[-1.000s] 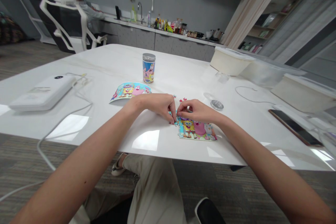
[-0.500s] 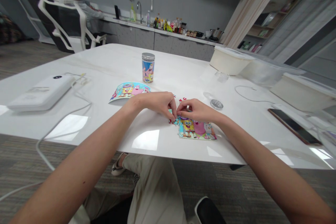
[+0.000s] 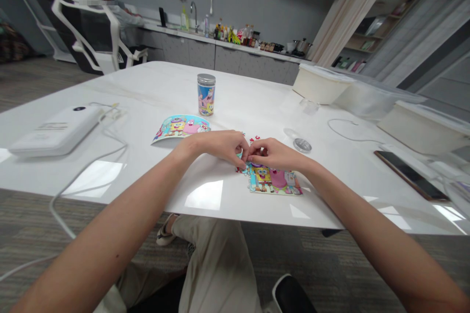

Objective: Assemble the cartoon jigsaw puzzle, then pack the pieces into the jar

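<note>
A partly joined cartoon puzzle (image 3: 278,181) lies near the table's front edge. Over its upper left corner my left hand (image 3: 233,147) and my right hand (image 3: 267,152) meet, fingertips touching or nearly so. Both hands are closed in a pinch; whatever lies between the fingertips is too small to make out. Small loose pieces (image 3: 254,140) show just beyond the fingers, and others lie below my left hand. A curved picture sheet (image 3: 179,126) with the same characters rests behind my left wrist. Further back stands a picture-covered can (image 3: 206,95) with a silver lid.
On the left lies a white power bank (image 3: 55,129) with a cable. A round clear lid (image 3: 302,145), a phone (image 3: 409,174) and cream bins (image 3: 321,84) are on the right. A person sits by a white chair (image 3: 86,19) at the back left.
My fingers have shifted very slightly at the puzzle's upper left corner. The camera view has moved a little; the other things lie as before.
</note>
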Demonstrator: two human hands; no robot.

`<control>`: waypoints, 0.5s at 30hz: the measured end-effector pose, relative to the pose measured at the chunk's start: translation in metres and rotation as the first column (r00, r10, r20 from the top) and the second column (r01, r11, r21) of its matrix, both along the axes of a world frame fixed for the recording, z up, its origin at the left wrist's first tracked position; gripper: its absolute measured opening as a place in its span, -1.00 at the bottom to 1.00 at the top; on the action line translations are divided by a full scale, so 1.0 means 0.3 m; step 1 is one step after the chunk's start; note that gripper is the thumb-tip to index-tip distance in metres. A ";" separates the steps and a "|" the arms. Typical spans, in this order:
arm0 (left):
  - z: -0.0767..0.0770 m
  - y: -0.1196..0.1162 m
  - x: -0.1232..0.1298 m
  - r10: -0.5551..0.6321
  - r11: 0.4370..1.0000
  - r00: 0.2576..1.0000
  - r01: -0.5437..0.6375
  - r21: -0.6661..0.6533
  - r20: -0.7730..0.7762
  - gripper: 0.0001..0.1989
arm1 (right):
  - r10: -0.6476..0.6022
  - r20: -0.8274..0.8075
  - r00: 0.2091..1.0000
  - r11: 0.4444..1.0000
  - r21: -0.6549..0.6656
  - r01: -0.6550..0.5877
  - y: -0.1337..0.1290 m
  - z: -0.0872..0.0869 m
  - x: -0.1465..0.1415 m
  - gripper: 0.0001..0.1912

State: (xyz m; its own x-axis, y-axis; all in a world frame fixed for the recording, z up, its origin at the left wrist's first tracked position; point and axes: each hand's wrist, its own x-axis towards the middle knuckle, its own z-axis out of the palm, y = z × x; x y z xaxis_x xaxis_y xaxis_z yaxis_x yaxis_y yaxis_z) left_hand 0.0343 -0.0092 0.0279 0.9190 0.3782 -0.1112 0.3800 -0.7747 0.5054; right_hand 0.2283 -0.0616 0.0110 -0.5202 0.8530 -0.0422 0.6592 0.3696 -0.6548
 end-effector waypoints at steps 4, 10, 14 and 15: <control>0.010 0.010 -0.012 0.013 0.999 1.000 -0.014 0.038 0.020 -0.80 | -0.010 -0.001 1.000 1.000 0.021 0.010 -0.001 0.001 -0.001 -0.82; 0.034 0.003 -0.027 0.025 1.000 0.999 -0.025 -0.015 -0.034 -0.71 | 0.058 -0.001 0.998 0.998 0.020 -0.058 -0.015 0.015 -0.001 -0.83; 0.032 -0.002 -0.019 0.032 0.999 0.997 -0.035 -0.029 -0.071 -0.68 | 0.086 0.002 0.996 0.996 -0.004 -0.086 -0.017 0.008 0.000 -0.72; 0.031 -0.002 -0.017 0.041 0.999 0.996 -0.044 -0.032 -0.081 -0.68 | 0.084 0.006 0.996 0.996 -0.004 -0.084 -0.017 0.006 0.000 -0.70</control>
State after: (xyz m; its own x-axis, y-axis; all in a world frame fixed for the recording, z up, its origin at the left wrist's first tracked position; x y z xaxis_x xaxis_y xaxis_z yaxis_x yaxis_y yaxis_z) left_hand 0.0292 -0.0098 0.0372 0.8899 0.4113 -0.1973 0.4524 -0.7404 0.4972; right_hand 0.2282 -0.0667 0.0127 -0.5895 0.8064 -0.0483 0.6298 0.4213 -0.6525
